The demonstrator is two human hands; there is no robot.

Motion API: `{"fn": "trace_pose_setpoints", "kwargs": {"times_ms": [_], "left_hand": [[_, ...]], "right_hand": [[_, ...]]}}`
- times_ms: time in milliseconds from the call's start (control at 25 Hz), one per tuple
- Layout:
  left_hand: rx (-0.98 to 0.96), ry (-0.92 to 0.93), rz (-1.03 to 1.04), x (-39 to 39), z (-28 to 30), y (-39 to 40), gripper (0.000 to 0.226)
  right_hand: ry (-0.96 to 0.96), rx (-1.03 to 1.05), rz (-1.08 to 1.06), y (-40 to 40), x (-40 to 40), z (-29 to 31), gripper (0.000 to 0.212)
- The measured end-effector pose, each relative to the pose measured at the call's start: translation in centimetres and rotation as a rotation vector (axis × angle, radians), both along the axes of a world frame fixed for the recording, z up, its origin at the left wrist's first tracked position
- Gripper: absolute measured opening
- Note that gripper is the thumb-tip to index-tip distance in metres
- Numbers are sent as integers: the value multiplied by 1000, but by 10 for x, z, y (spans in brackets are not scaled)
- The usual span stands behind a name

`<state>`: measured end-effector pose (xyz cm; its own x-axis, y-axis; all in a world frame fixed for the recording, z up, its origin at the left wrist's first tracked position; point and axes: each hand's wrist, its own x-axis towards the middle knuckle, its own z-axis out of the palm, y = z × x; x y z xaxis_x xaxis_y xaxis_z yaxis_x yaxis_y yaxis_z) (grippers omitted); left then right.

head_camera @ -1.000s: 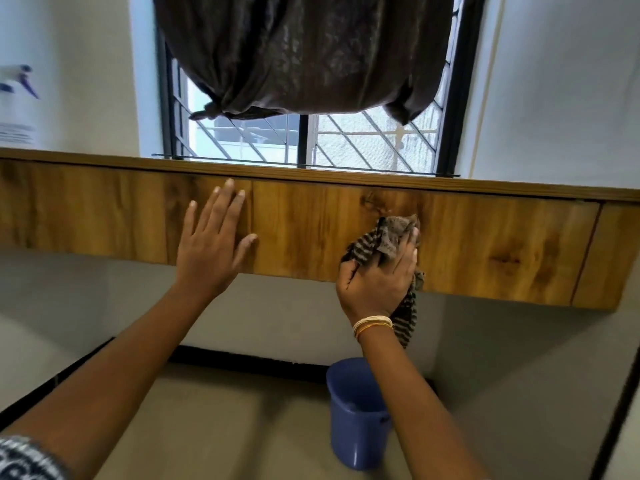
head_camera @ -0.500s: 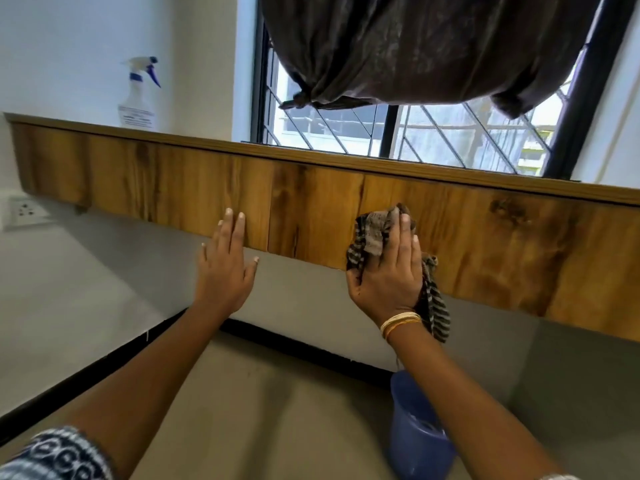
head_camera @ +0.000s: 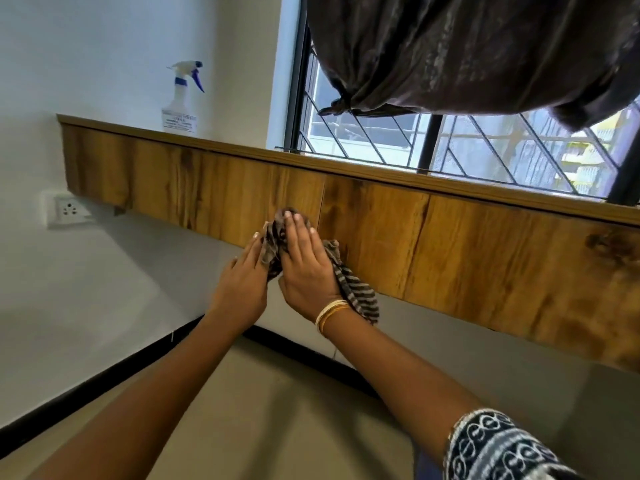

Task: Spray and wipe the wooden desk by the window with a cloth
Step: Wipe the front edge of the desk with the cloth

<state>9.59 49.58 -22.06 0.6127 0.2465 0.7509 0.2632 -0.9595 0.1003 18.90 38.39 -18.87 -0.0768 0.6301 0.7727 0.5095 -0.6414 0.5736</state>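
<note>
The wooden desk [head_camera: 450,251] runs along the wall under the window, and I see its front panel from below. My right hand [head_camera: 304,265] lies flat, fingers straight, pressing a striped grey cloth [head_camera: 356,292] against that panel near a seam. The cloth's tail hangs down past my wrist. My left hand [head_camera: 242,285] is just left of it with straight fingers, touching the cloth's bunched left edge. A white spray bottle [head_camera: 181,98] with a blue trigger stands on the desk top at the far left.
A wall socket [head_camera: 67,210] sits under the desk's left end. A knotted dark curtain [head_camera: 467,46] hangs over the barred window [head_camera: 485,147]. Tan floor with a black skirting strip lies below.
My right hand has slid the cloth leftward along the panel. My left hand has left the bare wood and come against the cloth. The view has swung left, and the blue bucket is out of sight.
</note>
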Motion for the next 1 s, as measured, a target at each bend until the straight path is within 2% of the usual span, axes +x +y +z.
{"fn": "trace_pose_setpoints", "kwargs": {"times_ms": [80,240,360,480,560,680,800,1000], "left_hand": [[12,23,30,-8,4,12,68],[-83,12,17,-11,9,2,64],[-104,-31,-8,-6,19,-16,74],[-186,-99,-58,5,37,-40,79],[-166,-132,-78,11,49,-61,75],[6,-136,-84,19,64,-103,71],[91,-134,-110,31,75,-149,70],[251,-134,-153,54,96,-224,70]], "right_hand": [[29,-67,-29,13,-4,6,62],[-8,-171,22,8,-8,44,56],[-21,-126,43,-26,-1,109,52],[-80,-136,13,-87,13,136,57],[-62,-61,-23,-138,22,131,57],[-15,164,-112,-223,33,116,57],[50,365,-121,-306,42,106,58],[76,522,-153,-411,60,98,59]]}}
